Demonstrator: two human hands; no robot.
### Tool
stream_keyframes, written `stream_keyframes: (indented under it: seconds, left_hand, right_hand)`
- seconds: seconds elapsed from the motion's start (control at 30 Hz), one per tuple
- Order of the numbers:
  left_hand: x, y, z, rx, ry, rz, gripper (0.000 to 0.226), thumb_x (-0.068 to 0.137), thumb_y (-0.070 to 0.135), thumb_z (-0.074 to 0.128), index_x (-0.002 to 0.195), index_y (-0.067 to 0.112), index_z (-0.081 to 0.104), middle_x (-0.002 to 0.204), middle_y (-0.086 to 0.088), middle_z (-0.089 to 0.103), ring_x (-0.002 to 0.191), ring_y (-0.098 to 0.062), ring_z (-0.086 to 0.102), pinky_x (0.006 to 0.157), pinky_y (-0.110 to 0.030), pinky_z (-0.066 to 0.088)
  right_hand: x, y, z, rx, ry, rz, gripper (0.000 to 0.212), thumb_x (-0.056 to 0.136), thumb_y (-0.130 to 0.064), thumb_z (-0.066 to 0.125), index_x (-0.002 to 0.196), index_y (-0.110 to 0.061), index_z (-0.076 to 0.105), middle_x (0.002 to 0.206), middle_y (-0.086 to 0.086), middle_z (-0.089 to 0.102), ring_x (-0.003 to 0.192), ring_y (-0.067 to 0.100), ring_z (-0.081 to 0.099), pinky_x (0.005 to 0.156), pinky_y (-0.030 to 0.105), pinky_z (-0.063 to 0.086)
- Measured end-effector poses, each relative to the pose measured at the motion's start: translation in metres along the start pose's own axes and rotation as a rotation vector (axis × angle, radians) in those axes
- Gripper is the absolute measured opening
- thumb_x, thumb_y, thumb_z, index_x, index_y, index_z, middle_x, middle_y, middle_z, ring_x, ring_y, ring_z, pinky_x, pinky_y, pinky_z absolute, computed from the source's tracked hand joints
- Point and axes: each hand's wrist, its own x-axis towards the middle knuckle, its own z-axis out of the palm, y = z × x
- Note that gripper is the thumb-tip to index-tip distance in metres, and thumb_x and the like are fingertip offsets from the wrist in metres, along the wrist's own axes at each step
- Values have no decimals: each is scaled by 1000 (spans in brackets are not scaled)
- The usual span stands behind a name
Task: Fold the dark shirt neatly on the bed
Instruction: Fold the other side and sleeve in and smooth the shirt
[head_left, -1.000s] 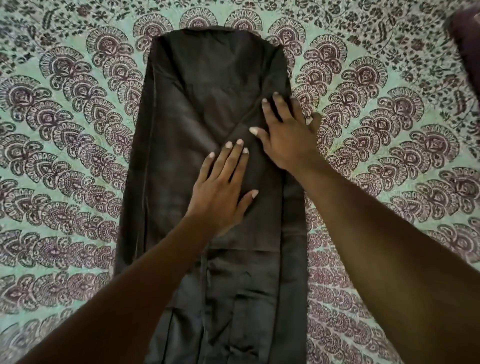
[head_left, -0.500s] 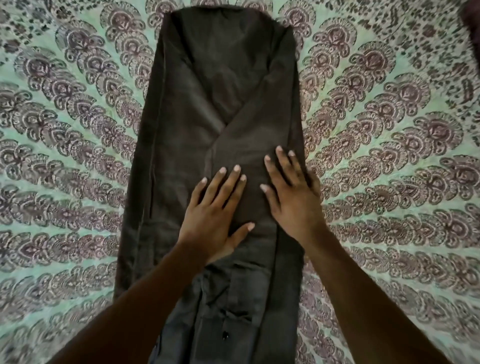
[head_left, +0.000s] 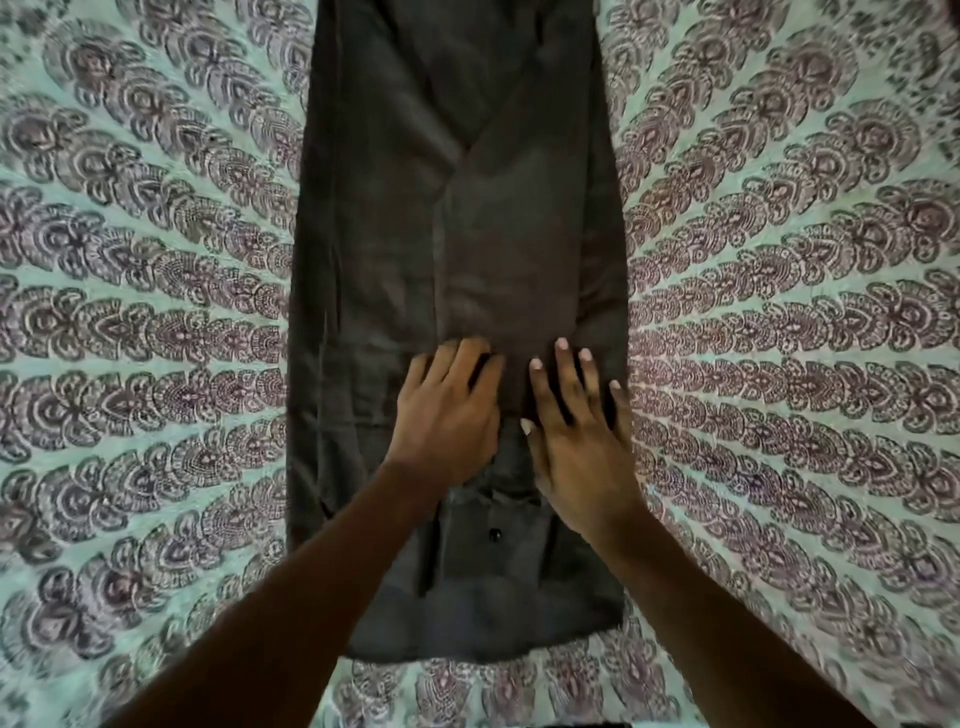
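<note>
The dark shirt (head_left: 457, 218) lies lengthwise on the bed as a long narrow strip, its sides folded inward and overlapping down the middle. A small dark button shows near its lower end. My left hand (head_left: 447, 415) lies flat on the cloth, fingers spread and pointing away from me. Just to its right, my right hand (head_left: 576, 431) also presses flat on the shirt, fingers straight. The two hands sit side by side, almost touching, on the lower half of the shirt. Neither hand grips any cloth.
The bed (head_left: 789, 364) is covered by a green sheet printed with maroon fan-shaped motifs, spreading out on both sides of the shirt. The shirt's near hem lies a short way from the bottom of the view.
Both flat hands have slid down the shirt toward me, from the upper middle to the lower half. The view has tilted, so the near hem now shows.
</note>
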Motion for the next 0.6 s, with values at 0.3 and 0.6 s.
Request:
stream_keyframes:
  seconds: [0.3, 0.6]
  left_hand:
    - [-93, -4, 0, 5, -247, 33, 63, 108, 45, 34, 165, 20, 25, 175, -4, 9, 162, -24, 10, 127, -52, 22]
    - [-83, -5, -2, 16, -245, -30, 82, 100, 59, 40, 166, 16, 18, 174, 0, 12, 151, -23, 31, 111, -53, 37]
  right_hand:
    - [-61, -14, 12, -25, -52, -43, 63, 108, -49, 33, 166, -30, 17, 175, 7, -3, 161, 31, 3, 125, 57, 20]
    - [-55, 0, -5, -85, 83, -177, 58, 111, -43, 29, 165, -21, 26, 175, 2, 10, 162, 25, 7, 126, 52, 21]
